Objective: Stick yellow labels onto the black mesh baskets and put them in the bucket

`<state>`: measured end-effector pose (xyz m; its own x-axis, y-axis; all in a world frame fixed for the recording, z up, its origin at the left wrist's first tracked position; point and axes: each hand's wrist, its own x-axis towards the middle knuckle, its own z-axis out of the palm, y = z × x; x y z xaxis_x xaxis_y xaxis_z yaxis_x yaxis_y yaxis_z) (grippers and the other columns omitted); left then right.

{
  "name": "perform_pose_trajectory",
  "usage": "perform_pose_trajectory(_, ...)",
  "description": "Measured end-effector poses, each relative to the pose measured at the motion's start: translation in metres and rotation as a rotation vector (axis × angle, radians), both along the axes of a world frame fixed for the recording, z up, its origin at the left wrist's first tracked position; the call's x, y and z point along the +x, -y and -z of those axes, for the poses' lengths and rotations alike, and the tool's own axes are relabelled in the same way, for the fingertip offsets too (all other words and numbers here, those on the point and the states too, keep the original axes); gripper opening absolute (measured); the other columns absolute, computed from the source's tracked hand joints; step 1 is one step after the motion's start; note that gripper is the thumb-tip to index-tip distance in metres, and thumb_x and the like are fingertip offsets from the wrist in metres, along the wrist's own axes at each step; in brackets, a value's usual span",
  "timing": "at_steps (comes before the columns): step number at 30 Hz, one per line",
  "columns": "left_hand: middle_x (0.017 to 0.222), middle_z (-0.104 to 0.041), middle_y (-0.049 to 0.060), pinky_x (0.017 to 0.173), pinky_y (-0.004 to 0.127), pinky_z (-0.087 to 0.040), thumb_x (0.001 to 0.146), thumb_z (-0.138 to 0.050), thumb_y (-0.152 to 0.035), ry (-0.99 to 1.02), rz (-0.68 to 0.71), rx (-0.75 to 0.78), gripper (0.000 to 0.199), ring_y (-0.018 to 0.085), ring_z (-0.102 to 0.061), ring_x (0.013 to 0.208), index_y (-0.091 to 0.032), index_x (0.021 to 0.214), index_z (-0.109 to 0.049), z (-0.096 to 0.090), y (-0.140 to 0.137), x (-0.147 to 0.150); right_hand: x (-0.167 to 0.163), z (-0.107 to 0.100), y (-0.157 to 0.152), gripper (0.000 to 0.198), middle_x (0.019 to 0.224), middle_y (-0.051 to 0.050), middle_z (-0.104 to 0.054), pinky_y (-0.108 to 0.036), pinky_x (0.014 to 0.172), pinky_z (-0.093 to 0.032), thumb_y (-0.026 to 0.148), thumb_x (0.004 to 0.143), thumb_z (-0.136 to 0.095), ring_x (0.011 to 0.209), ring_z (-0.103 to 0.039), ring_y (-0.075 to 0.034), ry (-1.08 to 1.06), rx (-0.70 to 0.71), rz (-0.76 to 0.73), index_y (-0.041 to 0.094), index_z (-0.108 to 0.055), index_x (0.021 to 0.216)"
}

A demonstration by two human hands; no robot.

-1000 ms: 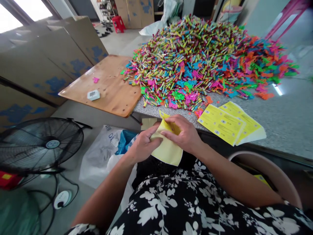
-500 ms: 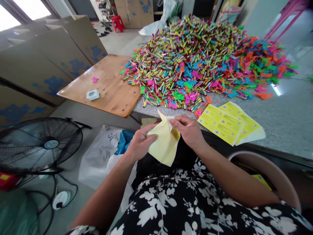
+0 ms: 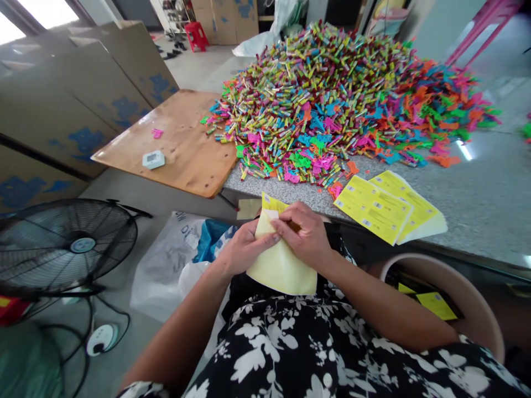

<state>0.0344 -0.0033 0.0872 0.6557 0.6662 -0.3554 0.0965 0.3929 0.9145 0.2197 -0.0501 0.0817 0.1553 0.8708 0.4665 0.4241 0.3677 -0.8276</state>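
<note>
The left hand (image 3: 251, 243) and right hand (image 3: 305, 235) pinch a curved, pale-yellow paper sheet (image 3: 284, 271): likely light, easily creased, best held by edges.

**Heap blocks the front, room at both sides**

Straight ahead, the tall heap of plastic pieces (image 3: 332, 105) bars the grey surface (image 3: 481, 215). From the right grip (image 3: 305, 235), a low path runs over the flat yellow sheets (image 3: 371, 209) to bare stone; below that edge the bin (image 3: 477, 304) stands in the way. The held sheet (image 3: 284, 271) fills the gap to the left grip (image 3: 244, 249). Leftward, the wooden surface (image 3: 188, 124) offers wide room around a white device (image 3: 153, 160); the fan (image 3: 78, 246) obstructs lower down.
</note>
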Motion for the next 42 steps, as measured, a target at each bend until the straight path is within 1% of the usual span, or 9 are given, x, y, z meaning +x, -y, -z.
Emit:
perform_pose_trajectory(6, 0.099, -0.081, 0.01, 0.071, 0.033, -0.062, 0.084, -0.085, -0.046, 0.002, -0.03, -0.082, 0.049, 0.026, -0.078, 0.082, -0.015, 0.119, -0.07, 0.003, 0.001, -0.005, 0.011, 0.005, -0.01, 0.038, 0.071, 0.002, -0.064, -0.028, 0.062, -0.047, 0.054, 0.084, -0.082, 0.065, -0.057, -0.014, -0.699, -0.507, -0.107, 0.022, -0.065, 0.074)
perform_pose_trajectory(9, 0.1, -0.081, 0.011, 0.073, 0.036, -0.064, 0.08, -0.088, -0.047, -0.002, -0.05, -0.1, 0.055, 0.027, -0.078, 0.082, -0.015, 0.121, -0.068, 0.004, -0.003, -0.013, 0.028, 0.005, -0.018, 0.044, 0.069, 0.003, -0.067, -0.027, 0.061, -0.051, 0.057, 0.074, -0.09, 0.062, -0.06, -0.013, -0.896, -0.528, -0.118, 0.021, -0.063, 0.073)
perform_pose_trajectory(16, 0.091, -0.076, 0.004, 0.058, 0.032, -0.058, 0.08, -0.082, -0.054, -0.326, -0.216, 0.147, 0.065, 0.023, -0.072, 0.07, -0.02, 0.13, -0.058, 0.014, -0.034, -0.061, 0.086, -0.001, -0.02, 0.047, 0.042, 0.011, -0.041, -0.022, 0.035, -0.03, 0.054, 0.071, -0.094, 0.035, -0.033, -0.006, -0.799, -0.473, 0.027, 0.021, -0.061, 0.066)
perform_pose_trajectory(22, 0.152, -0.058, 0.003, 0.114, 0.043, -0.048, 0.088, -0.061, -0.023, -0.894, -0.532, 0.806, 0.08, 0.029, -0.059, 0.131, -0.031, 0.165, -0.038, 0.022, -0.07, -0.117, 0.115, -0.009, 0.016, 0.022, 0.055, 0.004, -0.065, -0.026, 0.047, -0.051, 0.047, 0.088, -0.082, 0.046, -0.059, -0.013, -0.227, -0.322, 0.142, 0.025, -0.079, 0.086)
perform_pose_trajectory(25, 0.143, -0.062, 0.002, 0.116, 0.042, -0.045, 0.092, -0.048, -0.015, -1.066, -0.389, 0.997, 0.065, 0.027, -0.06, 0.128, -0.032, 0.155, -0.056, 0.033, -0.07, -0.125, 0.115, -0.012, 0.033, 0.008, 0.089, -0.001, -0.081, -0.032, 0.075, -0.062, 0.036, 0.094, -0.078, 0.078, -0.076, -0.019, 0.148, -0.212, -0.004, 0.028, -0.081, 0.093)
perform_pose_trajectory(29, 0.127, -0.062, 0.008, 0.102, 0.042, -0.052, 0.094, -0.043, -0.019, -1.104, -0.038, 1.062, 0.05, 0.029, -0.066, 0.112, -0.03, 0.132, -0.075, 0.049, -0.052, -0.105, 0.099, -0.008, 0.04, 0.016, 0.105, -0.001, -0.082, -0.034, 0.093, -0.06, 0.024, 0.097, -0.073, 0.099, -0.078, -0.021, 0.39, -0.096, -0.269, 0.03, -0.079, 0.111)
perform_pose_trajectory(33, 0.118, -0.058, 0.01, 0.103, 0.042, -0.051, 0.1, -0.044, -0.03, -1.015, 0.163, 1.068, 0.046, 0.028, -0.066, 0.108, -0.028, 0.138, -0.07, 0.054, -0.028, -0.085, 0.073, 0.0, 0.042, 0.015, 0.105, -0.003, -0.081, -0.032, 0.095, -0.061, 0.022, 0.099, -0.07, 0.101, -0.077, -0.02, 0.348, -0.12, -0.419, 0.027, -0.078, 0.111)
perform_pose_trajectory(38, 0.13, -0.054, 0.012, 0.11, 0.044, -0.049, 0.102, -0.048, -0.064, -0.938, 0.197, 1.027, 0.058, 0.031, -0.062, 0.122, -0.028, 0.146, -0.06, 0.053, 0.001, -0.079, 0.051, 0.016, 0.049, 0.014, 0.108, -0.005, -0.081, -0.03, 0.093, -0.062, 0.023, 0.1, -0.07, 0.099, -0.077, -0.019, 0.244, -0.179, -0.475, 0.025, -0.077, 0.112)
perform_pose_trajectory(42, 0.131, -0.052, 0.012, 0.109, 0.048, -0.05, 0.101, -0.05, -0.067, -0.905, 0.215, 0.964, 0.063, 0.033, -0.061, 0.123, -0.028, 0.151, -0.054, 0.061, 0.014, -0.077, 0.042, 0.026, 0.052, 0.014, 0.109, -0.005, -0.081, -0.032, 0.094, -0.062, 0.026, 0.1, -0.069, 0.099, -0.077, -0.019, 0.219, -0.241, -0.477, 0.026, -0.079, 0.11)
